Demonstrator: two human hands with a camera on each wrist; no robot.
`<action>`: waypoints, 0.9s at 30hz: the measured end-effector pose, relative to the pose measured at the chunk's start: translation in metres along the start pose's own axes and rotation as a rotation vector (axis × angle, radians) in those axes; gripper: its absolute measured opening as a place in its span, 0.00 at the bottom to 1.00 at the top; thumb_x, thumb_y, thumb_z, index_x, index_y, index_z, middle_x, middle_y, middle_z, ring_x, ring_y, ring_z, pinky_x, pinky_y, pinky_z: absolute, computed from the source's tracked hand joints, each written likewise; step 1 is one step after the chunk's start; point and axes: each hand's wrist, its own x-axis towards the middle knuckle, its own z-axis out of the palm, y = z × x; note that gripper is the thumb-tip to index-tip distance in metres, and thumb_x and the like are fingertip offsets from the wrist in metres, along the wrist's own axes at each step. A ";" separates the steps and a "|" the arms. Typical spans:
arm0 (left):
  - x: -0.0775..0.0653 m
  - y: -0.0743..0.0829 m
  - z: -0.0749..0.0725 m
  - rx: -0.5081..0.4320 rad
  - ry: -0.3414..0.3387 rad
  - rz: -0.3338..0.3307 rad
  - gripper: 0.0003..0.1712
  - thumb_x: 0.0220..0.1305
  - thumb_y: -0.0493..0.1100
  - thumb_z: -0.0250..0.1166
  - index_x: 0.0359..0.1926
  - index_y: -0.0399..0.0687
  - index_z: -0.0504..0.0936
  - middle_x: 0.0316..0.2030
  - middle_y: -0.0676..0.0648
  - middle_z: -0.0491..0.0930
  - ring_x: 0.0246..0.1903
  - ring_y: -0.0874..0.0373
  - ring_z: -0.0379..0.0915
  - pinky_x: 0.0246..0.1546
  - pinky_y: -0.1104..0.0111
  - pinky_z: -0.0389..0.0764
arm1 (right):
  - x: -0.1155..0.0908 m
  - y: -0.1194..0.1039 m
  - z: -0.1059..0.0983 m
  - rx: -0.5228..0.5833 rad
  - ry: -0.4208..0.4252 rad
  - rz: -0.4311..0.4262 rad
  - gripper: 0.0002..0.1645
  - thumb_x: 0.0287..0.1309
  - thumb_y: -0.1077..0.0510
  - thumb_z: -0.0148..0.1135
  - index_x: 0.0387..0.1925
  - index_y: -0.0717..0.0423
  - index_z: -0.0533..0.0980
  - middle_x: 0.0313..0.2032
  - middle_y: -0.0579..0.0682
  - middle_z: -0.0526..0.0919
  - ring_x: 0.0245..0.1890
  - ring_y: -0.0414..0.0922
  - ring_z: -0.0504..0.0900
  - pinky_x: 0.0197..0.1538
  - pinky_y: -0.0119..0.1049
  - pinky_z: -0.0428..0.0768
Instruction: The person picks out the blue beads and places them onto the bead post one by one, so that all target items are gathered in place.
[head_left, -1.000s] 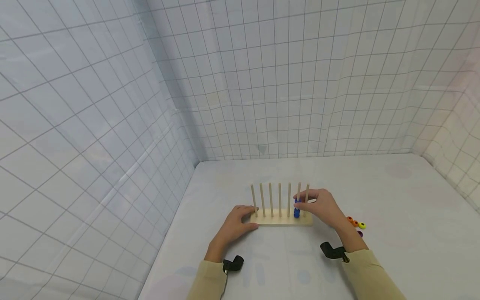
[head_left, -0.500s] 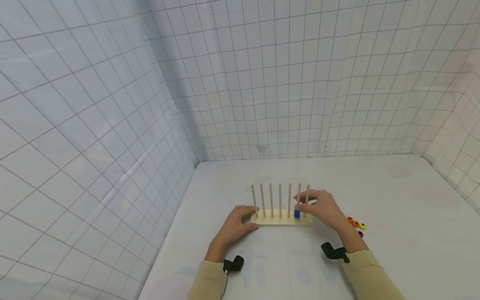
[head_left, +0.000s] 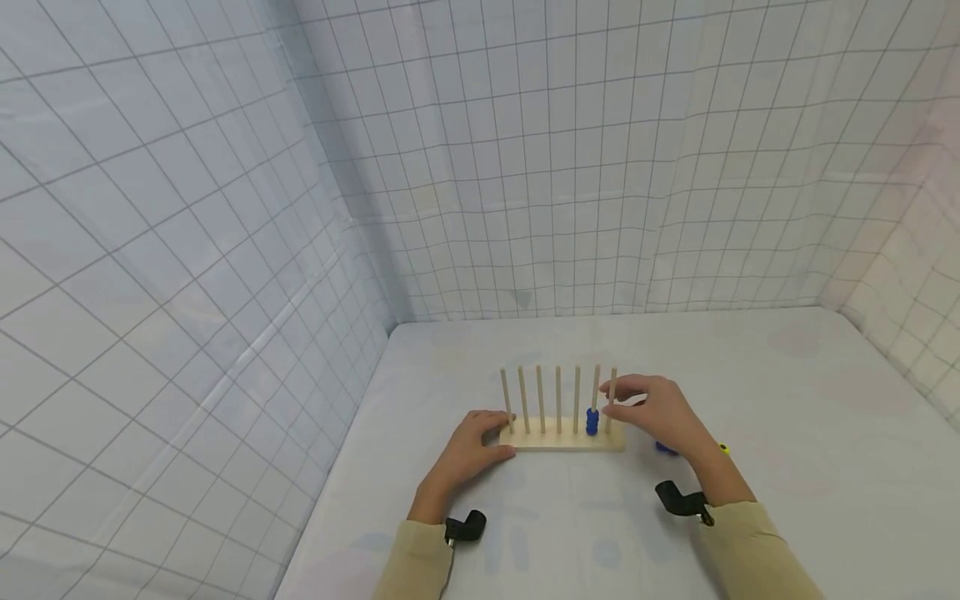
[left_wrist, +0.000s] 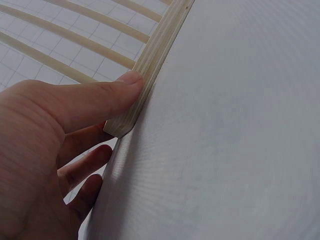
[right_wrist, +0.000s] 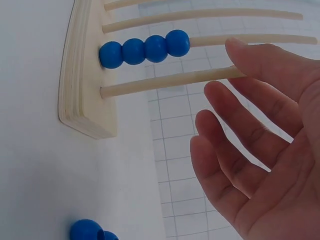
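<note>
The left hand (head_left: 471, 446) clasps the left end of a wooden peg rack (head_left: 558, 442), its thumb pressed on the front edge of the base and its fingers reaching round behind. The right hand (head_left: 660, 412) holds nothing; its fingers are loosely bent and parted, with the thumb apart from them. It hovers about the upper part of the rightmost peg (right_wrist: 165, 82); whether it touches that peg, I cannot tell.

The rack stands upright on the worktop (head_left: 540, 525), nearer the left edge than the right and well short of the far edge. Seven pegs rise in a row from its base. On the second peg from the right, four blue beads (right_wrist: 156, 48) sit stacked in contact, from the base up, and the right thumb tip is near this peg, above the topmost bead.

Below the right hand, off the rack's right end, loose blue beads (head_left: 666, 448) lie on the worktop. Beyond the wrist, farther toward the worktop's right edge, a yellow bead (head_left: 723, 448) shows, partly hidden.

Each wrist carries a black camera mount (head_left: 681, 498), next to a tan sleeve (head_left: 753, 550). White grid-lined sheets (head_left: 562, 192) rise behind the worktop's far edge and along its left and right edges.
</note>
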 end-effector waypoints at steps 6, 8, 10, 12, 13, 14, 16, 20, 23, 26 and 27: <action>0.001 0.000 0.001 0.000 -0.003 -0.005 0.32 0.60 0.53 0.74 0.64 0.51 0.80 0.60 0.50 0.77 0.62 0.51 0.67 0.64 0.51 0.68 | -0.007 0.006 -0.010 -0.069 0.020 0.011 0.17 0.60 0.50 0.73 0.50 0.47 0.85 0.48 0.44 0.86 0.49 0.48 0.81 0.49 0.45 0.82; 0.001 0.000 0.001 -0.005 -0.008 -0.016 0.32 0.60 0.53 0.74 0.64 0.52 0.80 0.61 0.51 0.77 0.63 0.52 0.67 0.65 0.52 0.67 | -0.010 0.008 -0.013 -0.078 0.023 0.022 0.18 0.60 0.51 0.73 0.50 0.49 0.85 0.49 0.45 0.86 0.49 0.48 0.80 0.49 0.45 0.82; 0.000 0.000 0.000 -0.011 -0.011 -0.019 0.31 0.60 0.53 0.74 0.64 0.53 0.80 0.61 0.52 0.77 0.63 0.52 0.66 0.65 0.52 0.67 | -0.012 0.010 -0.016 -0.090 0.019 0.030 0.18 0.60 0.51 0.73 0.51 0.50 0.84 0.49 0.46 0.86 0.50 0.48 0.80 0.49 0.46 0.83; 0.000 0.000 0.000 -0.013 -0.014 -0.021 0.31 0.60 0.52 0.74 0.64 0.53 0.80 0.61 0.52 0.77 0.63 0.52 0.66 0.65 0.52 0.66 | -0.014 0.013 -0.019 -0.098 0.015 0.043 0.19 0.60 0.52 0.73 0.52 0.51 0.84 0.49 0.48 0.86 0.50 0.49 0.80 0.49 0.46 0.83; 0.000 -0.001 0.000 -0.010 -0.014 -0.022 0.31 0.60 0.53 0.74 0.64 0.53 0.80 0.61 0.52 0.77 0.63 0.52 0.66 0.65 0.52 0.66 | -0.015 0.014 -0.020 -0.101 0.015 0.054 0.19 0.60 0.53 0.73 0.52 0.51 0.84 0.49 0.48 0.86 0.50 0.49 0.80 0.49 0.46 0.83; 0.001 -0.001 0.000 -0.006 -0.014 -0.022 0.32 0.60 0.53 0.74 0.64 0.53 0.80 0.61 0.52 0.77 0.63 0.52 0.66 0.66 0.52 0.66 | -0.017 0.016 -0.021 -0.107 0.009 0.054 0.19 0.60 0.53 0.73 0.52 0.52 0.84 0.49 0.49 0.86 0.51 0.50 0.79 0.49 0.47 0.83; 0.001 -0.002 0.000 0.003 -0.011 -0.017 0.32 0.60 0.53 0.74 0.64 0.53 0.80 0.61 0.52 0.77 0.63 0.52 0.66 0.65 0.52 0.67 | -0.020 0.019 -0.023 -0.121 0.006 0.066 0.19 0.60 0.54 0.73 0.52 0.52 0.84 0.49 0.50 0.86 0.51 0.51 0.79 0.49 0.48 0.83; 0.001 -0.003 0.000 0.006 -0.005 -0.008 0.32 0.60 0.54 0.74 0.64 0.52 0.80 0.61 0.51 0.77 0.63 0.51 0.67 0.65 0.52 0.67 | -0.026 0.025 -0.026 -0.159 0.006 0.091 0.19 0.59 0.54 0.73 0.52 0.51 0.84 0.49 0.49 0.85 0.51 0.53 0.79 0.49 0.50 0.82; 0.001 -0.002 0.000 0.006 -0.005 -0.006 0.32 0.59 0.53 0.75 0.64 0.52 0.80 0.61 0.50 0.77 0.63 0.51 0.67 0.65 0.52 0.67 | -0.030 0.030 -0.029 -0.183 -0.003 0.118 0.18 0.59 0.54 0.73 0.51 0.49 0.84 0.50 0.49 0.84 0.51 0.55 0.80 0.47 0.49 0.83; 0.002 -0.002 0.001 0.012 -0.005 -0.003 0.32 0.59 0.53 0.75 0.64 0.51 0.80 0.60 0.50 0.77 0.62 0.50 0.67 0.65 0.52 0.67 | -0.034 0.033 -0.031 -0.203 -0.020 0.142 0.18 0.58 0.54 0.73 0.51 0.49 0.85 0.51 0.52 0.83 0.48 0.57 0.81 0.42 0.46 0.83; 0.002 -0.001 0.001 0.009 -0.004 0.000 0.32 0.59 0.53 0.75 0.64 0.50 0.80 0.60 0.50 0.78 0.62 0.50 0.67 0.64 0.51 0.68 | -0.035 0.034 -0.031 -0.215 -0.025 0.148 0.17 0.58 0.54 0.74 0.50 0.49 0.85 0.52 0.53 0.83 0.47 0.56 0.81 0.41 0.45 0.83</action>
